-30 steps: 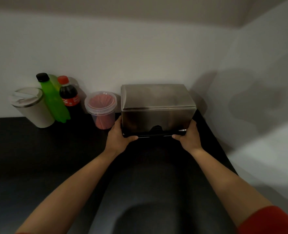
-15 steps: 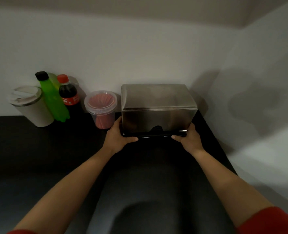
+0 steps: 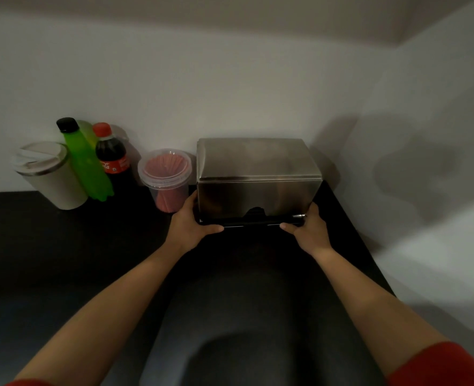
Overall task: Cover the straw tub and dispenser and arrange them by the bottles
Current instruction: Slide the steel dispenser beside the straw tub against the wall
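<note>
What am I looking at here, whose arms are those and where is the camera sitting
There is no machine here. The camera is worn on a person's head and looks forward and down, so the two bare arms reaching in from the bottom are the wearer's own.

The left hand and right hand grip the lower front corners of a shiny metal dispenser, which stands on a black counter in the corner of two pale walls. Its cover looks closed.

To its left along the wall stands a clear tub of red straws with its lid on, then a cola bottle, a green bottle and a pale lidded cup.

Whether the dispenser is being lifted or only steadied on the counter cannot be told.
</note>
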Available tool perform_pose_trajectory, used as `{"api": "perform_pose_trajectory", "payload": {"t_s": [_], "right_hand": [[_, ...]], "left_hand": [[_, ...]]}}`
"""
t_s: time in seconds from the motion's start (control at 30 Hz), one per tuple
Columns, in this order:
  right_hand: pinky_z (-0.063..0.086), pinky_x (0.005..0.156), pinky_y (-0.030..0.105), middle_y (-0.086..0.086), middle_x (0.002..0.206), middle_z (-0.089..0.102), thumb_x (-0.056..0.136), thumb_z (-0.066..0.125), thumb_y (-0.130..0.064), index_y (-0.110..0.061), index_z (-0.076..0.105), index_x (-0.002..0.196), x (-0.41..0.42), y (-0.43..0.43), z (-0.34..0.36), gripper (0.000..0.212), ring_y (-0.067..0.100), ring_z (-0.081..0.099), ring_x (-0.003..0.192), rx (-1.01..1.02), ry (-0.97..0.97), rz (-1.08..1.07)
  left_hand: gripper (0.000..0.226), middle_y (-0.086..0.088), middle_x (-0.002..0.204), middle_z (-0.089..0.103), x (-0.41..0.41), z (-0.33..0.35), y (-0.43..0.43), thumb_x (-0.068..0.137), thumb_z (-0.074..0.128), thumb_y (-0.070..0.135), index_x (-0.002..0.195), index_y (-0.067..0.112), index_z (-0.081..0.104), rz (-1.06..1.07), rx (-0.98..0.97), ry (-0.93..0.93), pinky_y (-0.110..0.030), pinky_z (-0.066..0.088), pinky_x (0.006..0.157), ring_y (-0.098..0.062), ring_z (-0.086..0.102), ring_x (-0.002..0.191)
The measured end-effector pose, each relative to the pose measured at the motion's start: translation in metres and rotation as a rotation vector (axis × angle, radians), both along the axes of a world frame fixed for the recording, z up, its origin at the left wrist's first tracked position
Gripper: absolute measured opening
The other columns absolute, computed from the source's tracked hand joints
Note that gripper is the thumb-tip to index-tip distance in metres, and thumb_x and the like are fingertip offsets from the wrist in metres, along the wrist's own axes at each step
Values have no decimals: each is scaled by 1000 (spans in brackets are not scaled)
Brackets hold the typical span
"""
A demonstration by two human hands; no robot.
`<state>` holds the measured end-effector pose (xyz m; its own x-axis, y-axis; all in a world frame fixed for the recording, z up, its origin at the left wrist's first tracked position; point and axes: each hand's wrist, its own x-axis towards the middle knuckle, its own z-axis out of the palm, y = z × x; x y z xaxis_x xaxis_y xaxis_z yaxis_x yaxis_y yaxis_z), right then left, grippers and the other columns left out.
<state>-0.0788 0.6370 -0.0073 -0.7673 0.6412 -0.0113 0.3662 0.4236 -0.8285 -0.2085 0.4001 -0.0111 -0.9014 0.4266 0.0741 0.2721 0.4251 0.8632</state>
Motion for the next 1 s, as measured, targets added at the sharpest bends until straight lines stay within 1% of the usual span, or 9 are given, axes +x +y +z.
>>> {"api": "perform_pose_trajectory", "payload": {"t_s": [0.2, 0.33, 0.57, 0.73, 0.8, 0.83, 0.9, 0.93, 1.0], "right_hand": [[30, 96, 21, 11, 141, 48, 77, 76, -12, -9, 28, 143, -1, -2, 3, 82, 28, 42, 132, 11, -3, -2], [29, 95, 21, 11, 141, 48, 76, 76, -11, -9, 28, 143, -3, -3, 3, 83, 28, 42, 132, 15, -15, -18], [30, 95, 20, 13, 138, 51, 73, 78, -8, -7, 34, 140, -5, -5, 5, 80, 28, 46, 128, 58, -9, -46], [31, 95, 19, 12, 136, 53, 70, 80, -7, -8, 38, 138, -3, -10, 7, 80, 27, 48, 127, 56, 16, -81], [33, 99, 22, 12, 136, 52, 70, 79, -7, -8, 39, 138, -2, -13, 8, 79, 26, 48, 127, 54, 28, -96], [34, 104, 26, 12, 136, 51, 70, 79, -7, -8, 39, 138, -1, -15, 8, 78, 26, 47, 128, 53, 30, -102], [36, 109, 38, 13, 137, 50, 71, 79, -9, -7, 40, 138, 0, -19, 10, 78, 27, 46, 129, 64, 17, -109], [36, 109, 42, 14, 138, 48, 72, 79, -12, -7, 39, 138, 1, -21, 10, 78, 28, 44, 130, 77, 0, -114], [33, 111, 44, 17, 143, 41, 76, 77, -22, -5, 31, 143, 3, -25, 11, 83, 32, 37, 134, 99, -59, -133]], "left_hand": [[97, -8, 131, 56, 0, 1, 1, 61, 86, 20, 142, 11, 34, -16, -7, 6, -22, 39, 92, -22, 52, 120], [94, -7, 129, 57, -1, 0, 0, 62, 86, 21, 141, 12, 35, -26, -14, 15, -22, 40, 91, -22, 54, 118], [94, -8, 130, 58, -1, 0, 0, 61, 86, 23, 140, 11, 37, -25, -19, 19, -21, 39, 92, -23, 53, 119], [94, -9, 131, 56, 0, 3, 0, 62, 85, 23, 140, 11, 35, -32, -37, 38, -27, 40, 96, -25, 52, 120], [94, -9, 131, 56, 2, 5, -1, 61, 86, 23, 140, 10, 36, -21, -44, 46, -29, 41, 96, -25, 52, 120], [94, -9, 131, 56, 2, 5, -2, 61, 86, 24, 139, 10, 37, -14, -43, 49, -29, 41, 97, -25, 53, 120], [91, -10, 131, 56, 5, 6, -3, 61, 86, 23, 138, 9, 39, 8, -47, 56, -31, 43, 97, -25, 54, 118], [90, -10, 130, 56, 7, 6, -4, 62, 86, 23, 137, 10, 39, 18, -45, 56, -32, 45, 97, -25, 54, 118], [86, -10, 130, 57, 11, 7, -7, 63, 85, 21, 136, 10, 40, 33, -27, 44, -35, 46, 99, -24, 55, 117]]}}
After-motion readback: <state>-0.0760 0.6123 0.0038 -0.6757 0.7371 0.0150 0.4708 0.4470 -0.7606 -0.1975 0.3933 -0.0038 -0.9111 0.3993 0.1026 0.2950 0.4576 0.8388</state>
